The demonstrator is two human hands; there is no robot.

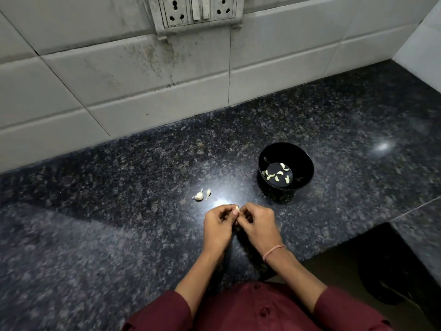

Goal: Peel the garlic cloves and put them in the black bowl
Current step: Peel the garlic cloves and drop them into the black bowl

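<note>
Left hand [218, 225]: fingers curled, thumb and fingertips pinching one side of the garlic clove [237, 208].
Right hand [259, 223]: fingers curled, pinching the same clove from the other side; fingertips of both hands meet.
Hand position: just above the worktop [119, 187], near the middle of its front edge.
Garlic clove: held between the two hands, off the surface. Only a pale end shows, pointing away towards the wall. Long axis cannot be told.
Wrist thread [274, 252]: pale band round the right wrist.
Sleeves [167, 309]: maroon, pushed up both forearms.
Unpeeled cloves [198, 195]: two pieces on the worktop, just beyond and left of the hands, close beside each other.
Left piece: long axis front-to-back, thin tail towards the wall.
Right piece: slimmer, long axis near front-to-back, thin tail towards the front edge.
Black bowl [286, 151]: upright on the worktop, beyond and right of the hands, well apart from the loose cloves.
Peeled cloves [279, 173]: several curved pale pieces lying flat on the bowl floor, pointing in mixed directions.
Wall tiles [143, 68]: pale, along the worktop's back edge.
Socket plate [198, 10]: on the wall, above the middle of the back edge.
</note>
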